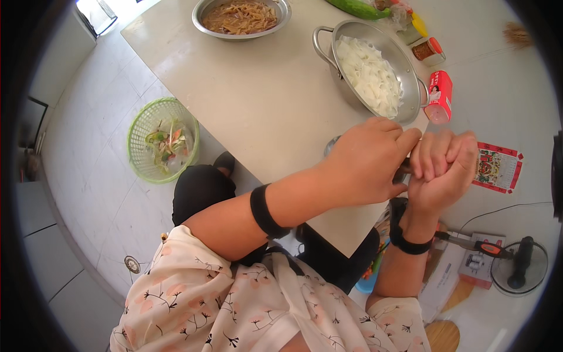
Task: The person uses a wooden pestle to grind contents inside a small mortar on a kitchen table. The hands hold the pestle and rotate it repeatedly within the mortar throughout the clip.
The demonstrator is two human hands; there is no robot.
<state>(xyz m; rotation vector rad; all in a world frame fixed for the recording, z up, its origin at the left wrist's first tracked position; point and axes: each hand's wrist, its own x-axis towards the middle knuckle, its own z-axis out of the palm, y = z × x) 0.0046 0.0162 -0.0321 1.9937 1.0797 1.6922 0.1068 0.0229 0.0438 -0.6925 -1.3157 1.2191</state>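
My left hand (367,158) reaches across from the left, its back towards me, thumb and fingers curled around a small dark object (405,166). Against it, my right hand (440,165) is closed in a fist on the other end of that object. Most of the object is hidden by the fingers, so its kind cannot be told. Both hands are over the near right part of a pale table (246,110). Behind my left hand shows the edge of a shiny round thing (330,146). Just beyond sits a two-handled steel pan (407,66) holding white sliced food (369,77).
A metal bowl (285,22) of brown shredded food stands farther back. Along the right are a cucumber (358,8), a red-lidded spice jar (424,50) and a red package (441,94). A green basket (132,141) with scraps stands on the floor, left. A glass lid (539,268) lies lower right.
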